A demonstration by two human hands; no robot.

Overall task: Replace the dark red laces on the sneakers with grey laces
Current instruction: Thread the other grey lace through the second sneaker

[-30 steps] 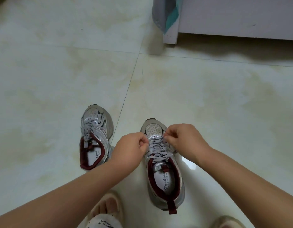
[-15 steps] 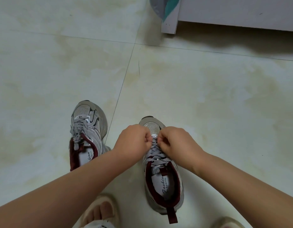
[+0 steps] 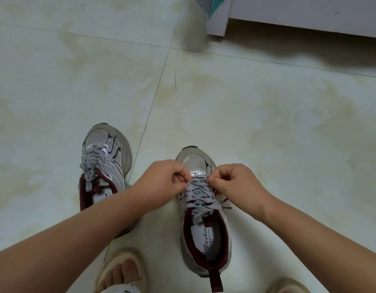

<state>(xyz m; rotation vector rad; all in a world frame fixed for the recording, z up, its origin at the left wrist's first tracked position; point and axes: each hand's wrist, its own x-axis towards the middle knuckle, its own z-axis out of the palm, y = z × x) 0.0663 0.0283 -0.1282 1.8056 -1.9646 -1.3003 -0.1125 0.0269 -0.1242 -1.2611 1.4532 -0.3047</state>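
Nearest the camera, a sandalled foot rests on the tiled floor. Just beyond it, the left hand and right hand each pinch the grey lace at the lowest rows of the right-side sneaker, the hands close together but apart. Uneven pulls could leave one end short, or slack rows near the tongue. Farther left, the other sneaker already carries grey lacing. Farthest off stands white furniture.
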